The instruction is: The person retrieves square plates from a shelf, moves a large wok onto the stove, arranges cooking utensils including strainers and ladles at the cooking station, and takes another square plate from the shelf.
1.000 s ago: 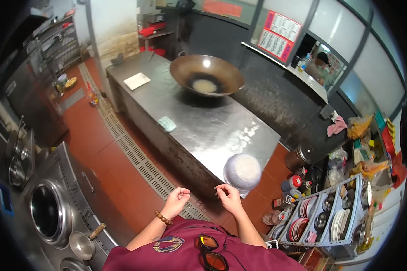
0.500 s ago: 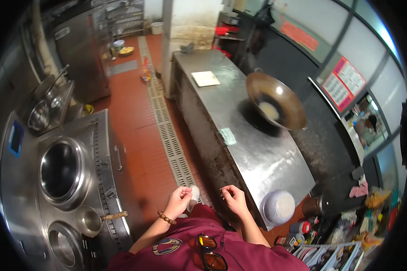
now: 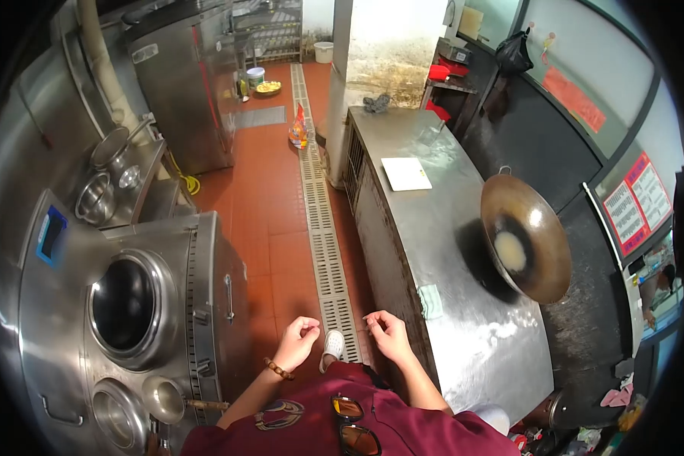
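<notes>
Both of my hands are held up in front of my maroon shirt. My left hand [image 3: 296, 343], with a beaded bracelet [image 3: 279, 369] on the wrist, has its fingers curled in and nothing visible in it. To its right, my right hand [image 3: 388, 336] is likewise loosely curled with no object showing. The right hand is nearest the steel table [image 3: 463, 365], apart from its edge. On that table a large brown wok [image 3: 539, 220] stands tilted, a pale patch at its bottom. A white square board [image 3: 406, 174] and a folded cloth [image 3: 430, 302] also lie there.
At left, a steel stove [image 3: 176, 281] holds a set-in black wok [image 3: 121, 304], a metal pot [image 3: 116, 418] and a wooden-handled ladle [image 3: 164, 400]. A floor drain grate [image 3: 323, 235] runs between stove and table. An orange bag [image 3: 299, 129] stands beside the grate.
The view has turned and shifted, so the stove and table sit differently in it. The upturned pale bowl at the table's near end is now mostly hidden. Both hands keep nearly the same pose.
</notes>
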### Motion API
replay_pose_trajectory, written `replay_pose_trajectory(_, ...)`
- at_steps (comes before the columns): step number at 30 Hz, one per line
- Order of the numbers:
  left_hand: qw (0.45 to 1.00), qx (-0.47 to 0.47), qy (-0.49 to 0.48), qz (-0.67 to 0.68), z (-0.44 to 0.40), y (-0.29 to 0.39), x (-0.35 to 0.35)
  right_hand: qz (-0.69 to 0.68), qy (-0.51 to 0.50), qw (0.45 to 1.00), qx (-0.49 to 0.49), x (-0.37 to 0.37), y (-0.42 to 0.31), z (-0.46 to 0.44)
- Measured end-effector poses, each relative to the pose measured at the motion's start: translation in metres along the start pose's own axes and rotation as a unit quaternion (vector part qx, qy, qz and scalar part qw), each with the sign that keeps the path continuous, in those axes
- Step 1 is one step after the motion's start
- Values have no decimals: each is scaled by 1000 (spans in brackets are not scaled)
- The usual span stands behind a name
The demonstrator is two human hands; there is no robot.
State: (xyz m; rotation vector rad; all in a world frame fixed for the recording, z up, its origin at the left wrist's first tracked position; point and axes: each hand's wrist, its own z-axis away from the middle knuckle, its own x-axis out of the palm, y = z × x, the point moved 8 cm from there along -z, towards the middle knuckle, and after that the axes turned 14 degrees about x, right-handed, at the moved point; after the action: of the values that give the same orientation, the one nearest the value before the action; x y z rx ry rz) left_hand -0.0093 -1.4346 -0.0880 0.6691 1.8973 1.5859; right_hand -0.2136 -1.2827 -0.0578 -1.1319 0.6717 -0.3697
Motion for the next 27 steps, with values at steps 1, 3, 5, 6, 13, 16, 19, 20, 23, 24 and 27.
replay_pose_trajectory(1,999,-33,-7,8,-15,-3,0,2,2,1000,-8,-3,-7,-14)
replay_pose_trajectory(3,1000,-2,2,-7,-48,4,0,6,6,1000,-25,-9,-20,-44)
replay_pose_trajectory(5,1000,10,10,-22,-75,11,1,0,0,999,-36,-15,-25,-73)
replay_pose_trajectory(6,999,11,5,-34,-86,12,2,-4,-4,999,-40,-16,-27,-84)
replay_pose_trajectory(13,998,7,11,-61,-145,-9,-9,-11,10,999,-44,-27,-41,-145)
replay_pose_trajectory(16,998,1,11,-70,-172,-10,-14,-24,22,999,-27,-29,-35,-168)
replay_pose_trajectory(19,998,9,1,-68,-205,-10,-18,-43,26,999,10,-33,-21,-193)
replay_pose_trajectory(20,998,13,-3,-66,-218,-11,-19,-47,36,998,10,-36,-20,-201)
replay_pose_trajectory(23,998,27,-17,-53,-258,-23,-20,-45,69,996,25,-48,-21,-225)
replay_pose_trajectory(24,998,35,-23,-45,-277,-28,-19,-49,78,995,35,-54,-21,-235)
replay_pose_trajectory(27,996,42,-61,-51,-345,-63,-10,-57,116,990,63,-71,-21,-268)
